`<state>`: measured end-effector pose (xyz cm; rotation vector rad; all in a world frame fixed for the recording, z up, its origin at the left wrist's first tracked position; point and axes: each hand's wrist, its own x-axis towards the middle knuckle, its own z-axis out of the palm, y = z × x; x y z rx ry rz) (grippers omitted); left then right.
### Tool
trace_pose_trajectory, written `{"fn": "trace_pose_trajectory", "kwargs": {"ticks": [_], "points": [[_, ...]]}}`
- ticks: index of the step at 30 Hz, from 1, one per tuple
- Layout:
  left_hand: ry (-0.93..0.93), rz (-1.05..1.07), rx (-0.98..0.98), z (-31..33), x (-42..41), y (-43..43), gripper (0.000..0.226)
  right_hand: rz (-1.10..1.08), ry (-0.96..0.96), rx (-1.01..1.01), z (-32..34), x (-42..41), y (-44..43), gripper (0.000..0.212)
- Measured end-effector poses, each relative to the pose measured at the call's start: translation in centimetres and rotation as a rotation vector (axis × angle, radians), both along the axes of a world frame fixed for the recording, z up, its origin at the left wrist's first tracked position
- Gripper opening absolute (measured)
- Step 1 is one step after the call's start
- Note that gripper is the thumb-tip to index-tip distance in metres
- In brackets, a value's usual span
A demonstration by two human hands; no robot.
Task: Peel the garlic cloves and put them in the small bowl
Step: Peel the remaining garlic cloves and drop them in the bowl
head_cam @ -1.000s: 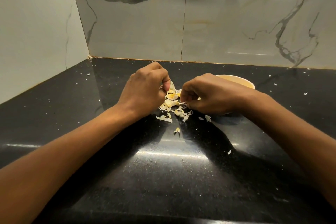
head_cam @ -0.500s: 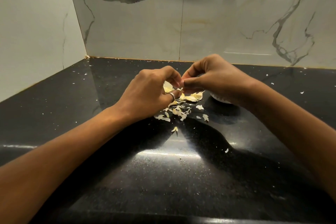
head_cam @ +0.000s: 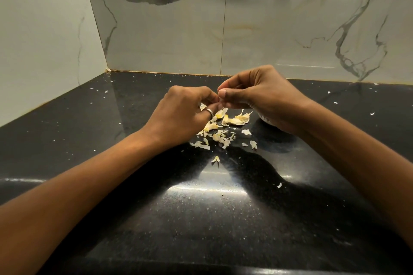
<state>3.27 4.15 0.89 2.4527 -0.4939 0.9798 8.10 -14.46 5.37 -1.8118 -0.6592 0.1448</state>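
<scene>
The left hand (head_cam: 183, 114) and right hand (head_cam: 263, 98) are held fingertip to fingertip above garlic skins (head_cam: 223, 127) scattered on the counter (head_cam: 201, 219). Both grips are curled; whether a clove is pinched cannot be told. The small bowl (head_cam: 264, 120) is mostly hidden under the right hand.

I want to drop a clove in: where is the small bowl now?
In the head view, the small bowl stands on the black counter right of centre, mostly hidden behind the right hand, right of the garlic skins.
</scene>
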Motion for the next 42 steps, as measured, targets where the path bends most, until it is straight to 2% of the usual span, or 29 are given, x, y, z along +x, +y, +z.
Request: {"fn": "trace_pose_trajectory", "kwargs": {"ticks": [4, 12, 17, 19, 26, 31, 36, 39, 42], "points": [[0.072, -0.015, -0.069, -0.08, 0.04, -0.05, 0.006, 0.004, 0.032, 0.028, -0.16, 0.2, 0.14, 0.02], [0.095, 0.031, -0.132, 0.11, 0.19, 0.29, 0.011, -0.026, -0.062, -0.077, -0.29, -0.07, 0.14, 0.013], [0.17, -0.014, -0.309, 0.46, 0.17, 0.08, 0.004, -0.03, -0.108, -0.146, -0.5, -0.02, 0.48, 0.015], [0.196, -0.035, -0.338, 0.53, 0.05, 0.03, 0.01, -0.03, -0.119, -0.152, -0.47, -0.02, 0.51, 0.016], [0.184, -0.036, -0.328, 0.62, -0.23, -0.03, 0.006, -0.003, -0.225, -0.247, -0.32, -0.06, 0.38, 0.008], [0.151, -0.023, -0.305, 0.6, -0.38, -0.15, 0.018, 0.011, -0.258, -0.286, -0.19, -0.06, 0.28, 0.004], [0.084, 0.028, -0.181, 0.47, -0.59, -0.06, 0.013, 0.006, -0.292, -0.297, -0.65, -0.1, 0.52, 0.006], [0.089, 0.033, -0.173, 0.51, -0.6, -0.04, 0.022, -0.006, -0.31, -0.304, -0.86, -0.24, 0.7, 0.012], [0.142, 0.037, -0.216, 0.63, -0.68, -0.21, 0.016, -0.026, -0.355, -0.343, -0.86, -0.41, 0.79, 0.012]]}}
